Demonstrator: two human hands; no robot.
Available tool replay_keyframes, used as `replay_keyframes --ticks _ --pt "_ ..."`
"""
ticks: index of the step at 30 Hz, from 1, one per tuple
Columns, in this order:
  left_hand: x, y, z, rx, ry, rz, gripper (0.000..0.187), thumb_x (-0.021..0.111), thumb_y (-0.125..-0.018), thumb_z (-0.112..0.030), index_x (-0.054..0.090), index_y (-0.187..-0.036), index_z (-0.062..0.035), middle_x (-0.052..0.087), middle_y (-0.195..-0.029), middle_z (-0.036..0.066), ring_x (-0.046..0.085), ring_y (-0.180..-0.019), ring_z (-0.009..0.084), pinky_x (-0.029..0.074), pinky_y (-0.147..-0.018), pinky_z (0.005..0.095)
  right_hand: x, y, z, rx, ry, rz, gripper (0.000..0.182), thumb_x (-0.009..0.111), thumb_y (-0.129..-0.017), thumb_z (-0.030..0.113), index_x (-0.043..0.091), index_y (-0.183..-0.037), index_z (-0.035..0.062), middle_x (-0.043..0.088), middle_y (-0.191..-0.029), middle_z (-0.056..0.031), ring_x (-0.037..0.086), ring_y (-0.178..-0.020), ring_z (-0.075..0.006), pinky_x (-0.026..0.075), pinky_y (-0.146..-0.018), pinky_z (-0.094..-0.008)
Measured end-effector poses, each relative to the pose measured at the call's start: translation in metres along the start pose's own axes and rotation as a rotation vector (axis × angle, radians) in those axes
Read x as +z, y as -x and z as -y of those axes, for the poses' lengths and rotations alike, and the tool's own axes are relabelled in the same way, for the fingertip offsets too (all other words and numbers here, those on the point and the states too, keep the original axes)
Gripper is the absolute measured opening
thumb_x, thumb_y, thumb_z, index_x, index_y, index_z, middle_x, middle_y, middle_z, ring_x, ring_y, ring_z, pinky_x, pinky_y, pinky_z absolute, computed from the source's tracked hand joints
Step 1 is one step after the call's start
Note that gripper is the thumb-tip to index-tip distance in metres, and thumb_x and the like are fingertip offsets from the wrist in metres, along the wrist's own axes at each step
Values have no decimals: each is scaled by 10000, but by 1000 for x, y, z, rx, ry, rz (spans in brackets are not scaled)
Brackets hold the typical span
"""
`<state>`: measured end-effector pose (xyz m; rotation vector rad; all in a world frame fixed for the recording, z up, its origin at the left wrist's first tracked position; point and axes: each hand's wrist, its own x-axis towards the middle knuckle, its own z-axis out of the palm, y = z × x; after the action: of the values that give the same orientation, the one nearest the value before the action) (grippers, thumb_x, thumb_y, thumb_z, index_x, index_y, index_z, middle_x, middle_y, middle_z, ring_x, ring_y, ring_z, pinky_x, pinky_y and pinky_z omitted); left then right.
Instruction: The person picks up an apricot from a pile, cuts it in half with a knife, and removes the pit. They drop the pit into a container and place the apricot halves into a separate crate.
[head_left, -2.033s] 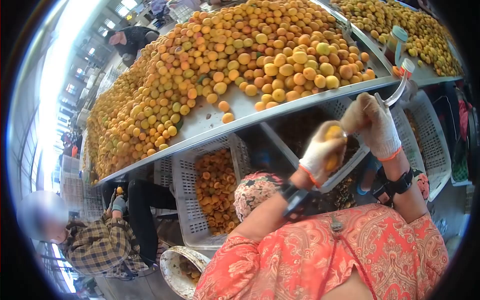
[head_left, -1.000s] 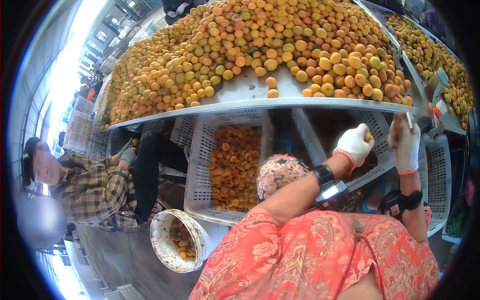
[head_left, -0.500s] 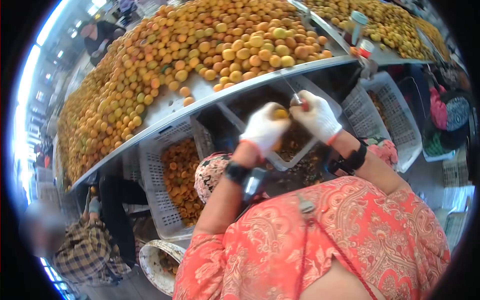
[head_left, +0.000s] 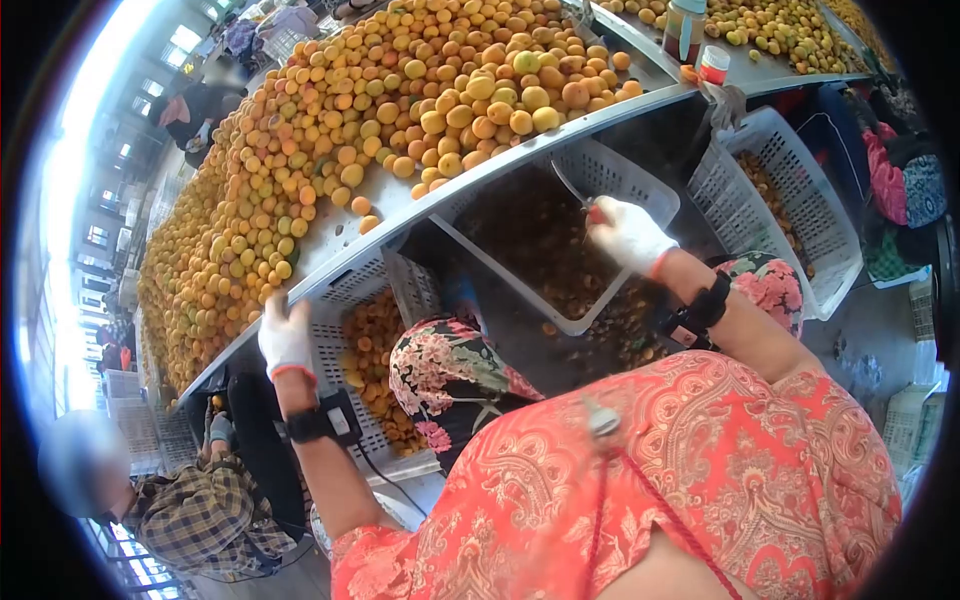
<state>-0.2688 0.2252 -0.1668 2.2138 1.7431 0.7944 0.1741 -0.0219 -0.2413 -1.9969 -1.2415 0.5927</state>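
Observation:
My right hand [head_left: 630, 236], in a white glove with bare fingertips, is closed round the red handle of a knife [head_left: 570, 183]. The thin blade points up and left, above a pale crate [head_left: 640, 180] with dark scraps in it. My left hand [head_left: 286, 338], gloved the same way, is at the metal edge of the table, beside the heaped apricots [head_left: 340, 150]. Its fingers reach toward the fruit, somewhat apart, and I see nothing held in them. Below and right of it, a white crate [head_left: 330, 345] holds halved apricots [head_left: 375, 340].
A jar [head_left: 684, 30] and a red-and-white tub [head_left: 713, 65] stand on the table. Another white crate [head_left: 830, 220] is at the right. A person in a checked shirt [head_left: 205, 515] sits at the left, and another person [head_left: 900, 190] is at the far right.
My left hand has moved from beside my right hand, left to the table edge. The apricot it held is gone from it. My right hand still holds the knife.

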Motion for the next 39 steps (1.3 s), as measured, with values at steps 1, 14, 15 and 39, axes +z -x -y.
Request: replay_keyframes --ticks 1,14,15,39 --pt "7 -11 -15 3 164 36 454 682 -833 -273 628 -1187 6 696 -1041 190 662 -952 254 500 -870 341 3 -1 0 13 -66 57 199 587 -882 195 602 -997 32 662 -929 -242 625 -946 -436 496 -805 -446" --pt "156 -135 -78 97 -558 438 423 551 -895 -368 630 -1184 -69 674 -1134 210 637 -1062 368 493 -915 419 22 -12 -7 -140 119 265 202 614 -874 207 543 -980 51 637 -771 -249 639 -785 -447 498 -677 -494" --pt "161 -136 -77 127 -570 424 407 549 -893 -353 630 -1183 -79 675 -1131 206 636 -1061 370 495 -917 426 25 -13 -7 -167 118 254 195 614 -871 202 541 -978 56 637 -755 -241 639 -771 -446 497 -664 -495" --pt "21 102 -245 16 1538 526 508 671 -854 -26 499 -1328 36 640 -1105 167 646 -801 206 523 -681 298 -25 56 133 -464 -264 147 265 604 -957 296 542 -916 42 615 -765 -207 631 -769 -408 475 -654 -450"
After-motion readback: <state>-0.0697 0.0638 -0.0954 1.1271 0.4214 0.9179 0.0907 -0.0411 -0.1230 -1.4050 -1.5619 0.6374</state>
